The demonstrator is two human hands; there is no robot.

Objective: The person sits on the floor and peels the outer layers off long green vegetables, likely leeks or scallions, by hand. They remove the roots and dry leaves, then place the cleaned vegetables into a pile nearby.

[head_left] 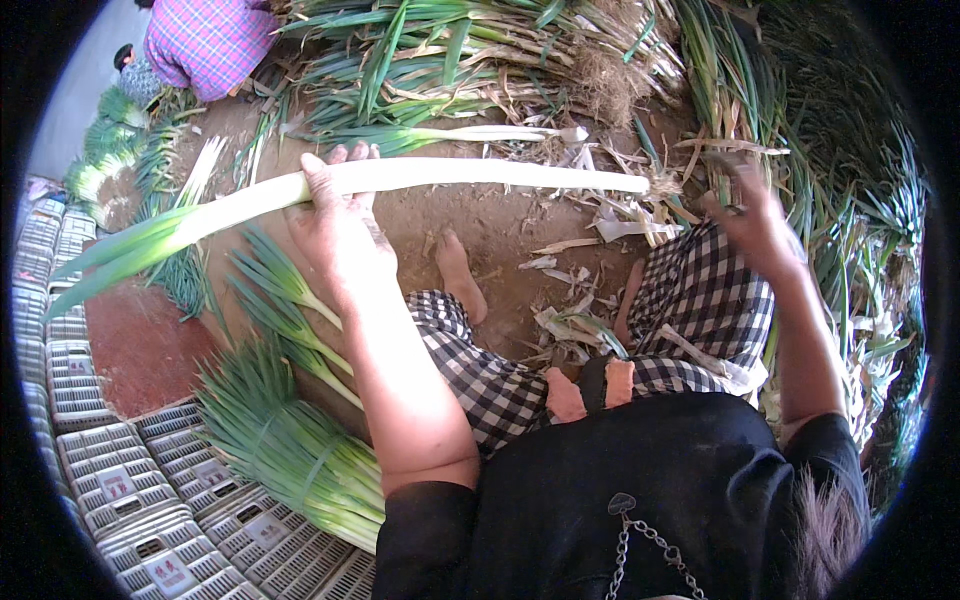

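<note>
While the left hand (pixel 345 230) grips a green onion (pixel 480 173) by its white shaft, the right hand (pixel 755 215), blurred and half-spread, hovers near its roots (pixel 663 186).

Printed marks stand on the slatted, pale plastic crates (pixel 88 442) stacked at the lower left. At least 4 small, pale rectangular labels (pixel 168 573) are visible, set flat on the crate faces. Reddish characters show on the 2 clearest, both toward the left side of the stack; print on the others is fainter. All characters are too small and blurred to be read reliably, and no number is legible.
</note>
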